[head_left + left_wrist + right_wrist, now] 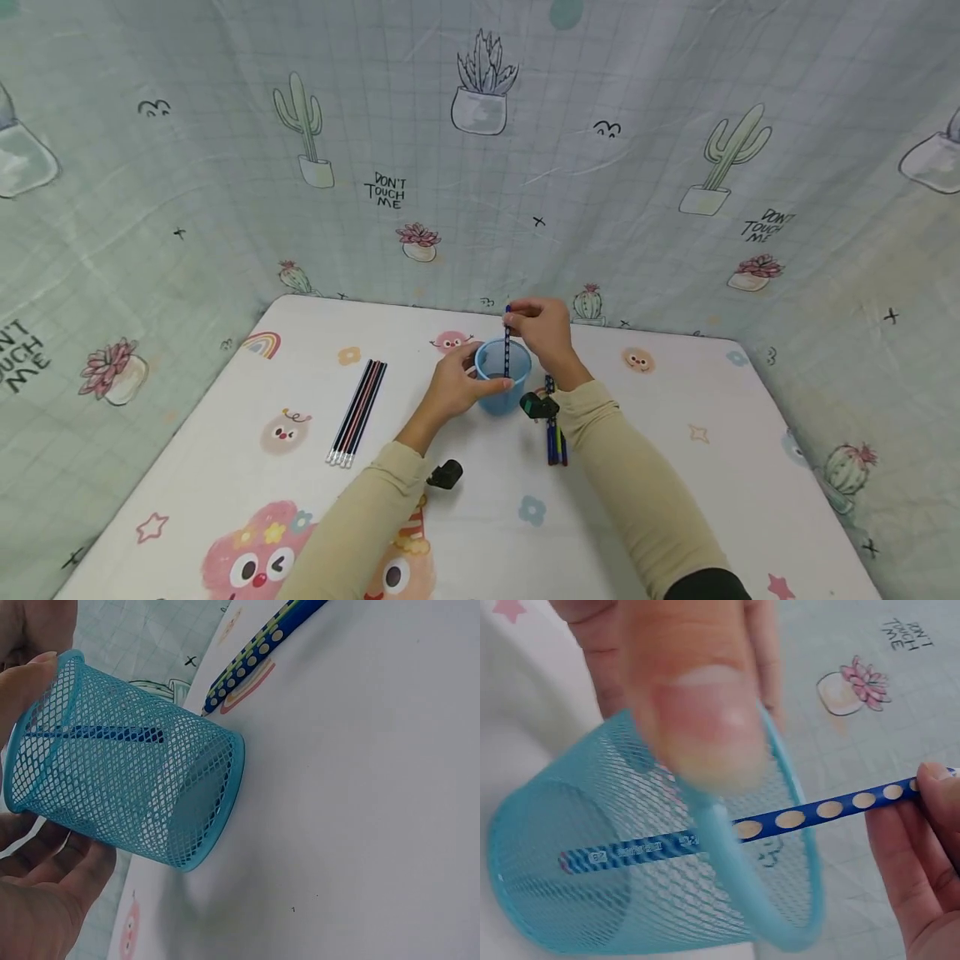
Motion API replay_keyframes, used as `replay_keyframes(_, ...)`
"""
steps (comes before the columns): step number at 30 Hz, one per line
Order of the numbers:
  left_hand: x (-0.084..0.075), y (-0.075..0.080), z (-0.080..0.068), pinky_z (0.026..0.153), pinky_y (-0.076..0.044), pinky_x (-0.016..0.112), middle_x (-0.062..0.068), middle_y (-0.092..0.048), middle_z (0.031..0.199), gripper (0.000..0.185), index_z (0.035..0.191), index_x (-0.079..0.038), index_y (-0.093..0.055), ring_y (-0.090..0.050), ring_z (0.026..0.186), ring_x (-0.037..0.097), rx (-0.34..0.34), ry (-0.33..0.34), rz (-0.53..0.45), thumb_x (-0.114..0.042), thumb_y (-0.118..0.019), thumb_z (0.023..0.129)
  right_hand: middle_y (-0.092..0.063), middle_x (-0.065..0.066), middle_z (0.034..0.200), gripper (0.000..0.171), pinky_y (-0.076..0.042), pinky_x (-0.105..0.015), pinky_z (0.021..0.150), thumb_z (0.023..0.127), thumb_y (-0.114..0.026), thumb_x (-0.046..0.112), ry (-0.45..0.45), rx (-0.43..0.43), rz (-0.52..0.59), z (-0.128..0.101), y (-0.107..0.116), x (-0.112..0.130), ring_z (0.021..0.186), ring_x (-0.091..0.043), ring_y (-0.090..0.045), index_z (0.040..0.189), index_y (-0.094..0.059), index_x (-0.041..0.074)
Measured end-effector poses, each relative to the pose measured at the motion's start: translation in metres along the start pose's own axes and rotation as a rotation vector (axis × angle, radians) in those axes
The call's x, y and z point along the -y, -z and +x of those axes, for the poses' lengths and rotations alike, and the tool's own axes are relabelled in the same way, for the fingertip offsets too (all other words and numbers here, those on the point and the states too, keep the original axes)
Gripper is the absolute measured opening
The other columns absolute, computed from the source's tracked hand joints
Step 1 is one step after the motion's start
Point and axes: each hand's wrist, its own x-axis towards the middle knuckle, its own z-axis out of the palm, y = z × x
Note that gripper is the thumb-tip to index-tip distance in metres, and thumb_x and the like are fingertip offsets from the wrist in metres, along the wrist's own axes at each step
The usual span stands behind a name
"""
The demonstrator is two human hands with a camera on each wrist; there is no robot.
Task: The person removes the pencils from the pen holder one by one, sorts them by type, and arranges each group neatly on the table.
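Observation:
A blue mesh pen cup (501,379) stands on the white table (675,467). My left hand (459,385) grips its side; in the left wrist view the fingers (45,900) wrap the cup (127,787). My right hand (542,327) pinches the top of a blue dotted pencil (507,342) that stands upright with its lower end inside the cup. The right wrist view shows the pencil (780,821) reaching down into the cup (652,877), with the left thumb (697,697) on the rim. A few more blue pencils (555,433) lie under my right forearm.
A row of dark and red pencils (358,410) lies to the left of the cup. One blue dotted pencil (259,652) lies on the table behind the cup in the left wrist view. A cactus-print cloth (480,167) walls the table on three sides.

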Motion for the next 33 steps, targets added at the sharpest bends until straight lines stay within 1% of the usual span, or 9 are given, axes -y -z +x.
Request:
replay_keyframes(3,0.001,-0.001,0.001,0.117,-0.047,0.05,0.01,-0.062,0.146,0.08,0.148,-0.009,-0.054,-0.055,0.143,0.034,-0.006,0.0,0.006,-0.036,-0.09,0.082,-0.076,-0.021,0.108,0.023,-0.065,-0.033,0.084,0.096,-0.073,0.006,0.02,-0.013,0.006,0.001,0.006,0.006,0.09,-0.025,-0.078,0.118,-0.075,-0.002)
replay_keyframes(7,0.001,-0.001,0.0,0.117,-0.047,0.051,0.011,-0.061,0.147,0.082,0.149,-0.007,-0.053,-0.054,0.143,0.035,-0.003,0.003,0.008,-0.036,-0.09,0.082,-0.076,-0.022,0.105,0.021,-0.066,-0.029,0.079,0.094,-0.074,0.003,0.051,-0.039,0.047,0.004,0.014,0.015,0.079,-0.013,-0.076,0.114,-0.076,-0.003)
replay_keyframes(9,0.0,-0.001,0.0,0.117,-0.047,0.051,0.012,-0.06,0.148,0.082,0.149,-0.008,-0.053,-0.054,0.144,0.035,-0.006,0.012,0.01,-0.036,-0.091,0.081,-0.075,-0.02,0.101,0.02,-0.065,-0.027,0.077,0.094,-0.074,0.001,0.066,-0.051,0.069,0.006,0.019,0.019,0.074,-0.009,-0.074,0.114,-0.075,-0.004)
replay_keyframes(11,0.001,-0.002,0.0,0.117,-0.046,0.05,0.012,-0.06,0.149,0.083,0.15,-0.008,-0.053,-0.053,0.144,0.035,-0.009,0.02,0.008,-0.035,-0.091,0.081,-0.075,-0.015,0.096,0.021,-0.065,-0.026,0.074,0.094,-0.074,-0.001,0.075,-0.065,0.094,0.008,0.026,0.025,0.071,-0.006,-0.073,0.114,-0.075,-0.005)
replay_keyframes(17,0.001,-0.002,0.0,0.117,-0.047,0.049,0.012,-0.059,0.149,0.081,0.149,-0.008,-0.054,-0.054,0.144,0.035,-0.015,0.019,0.003,-0.032,-0.091,0.081,-0.073,-0.001,0.086,0.025,-0.065,-0.025,0.072,0.092,-0.075,-0.003,0.079,-0.117,0.156,0.011,0.049,0.042,0.07,-0.005,-0.074,0.116,-0.073,-0.01)
replay_keyframes(23,-0.001,-0.001,-0.001,0.117,-0.048,0.049,0.012,-0.059,0.151,0.083,0.15,-0.008,-0.053,-0.054,0.144,0.035,-0.018,0.025,0.018,-0.032,-0.092,0.08,-0.071,0.009,0.08,0.026,-0.064,-0.022,0.071,0.093,-0.074,-0.002,0.083,-0.144,0.19,0.015,0.074,0.047,0.071,-0.005,-0.073,0.117,-0.069,-0.013)
replay_keyframes(26,-0.001,0.0,-0.002,0.117,-0.047,0.049,0.012,-0.058,0.151,0.083,0.15,-0.008,-0.052,-0.054,0.144,0.035,-0.017,0.029,0.02,-0.032,-0.091,0.081,-0.071,0.009,0.08,0.024,-0.063,-0.021,0.071,0.093,-0.075,-0.001,0.079,-0.147,0.197,0.014,0.084,0.046,0.074,-0.005,-0.073,0.114,-0.07,-0.011)
replay_keyframes(30,-0.001,0.0,-0.002,0.117,-0.047,0.048,0.011,-0.058,0.151,0.083,0.15,-0.009,-0.052,-0.053,0.145,0.034,-0.01,0.029,0.02,-0.033,-0.091,0.081,-0.072,0.002,0.086,0.019,-0.063,-0.021,0.071,0.093,-0.074,-0.001,0.073,-0.15,0.183,0.01,0.093,0.039,0.075,-0.006,-0.074,0.111,-0.071,-0.008)
replay_keyframes(33,-0.001,0.0,-0.001,0.117,-0.047,0.048,0.011,-0.058,0.151,0.084,0.15,-0.009,-0.052,-0.053,0.145,0.034,-0.008,0.032,0.02,-0.034,-0.091,0.081,-0.072,0.002,0.087,0.021,-0.063,-0.02,0.07,0.093,-0.074,-0.002,0.036,-0.146,0.163,0.007,0.097,0.032,0.074,-0.007,-0.073,0.112,-0.071,-0.009)
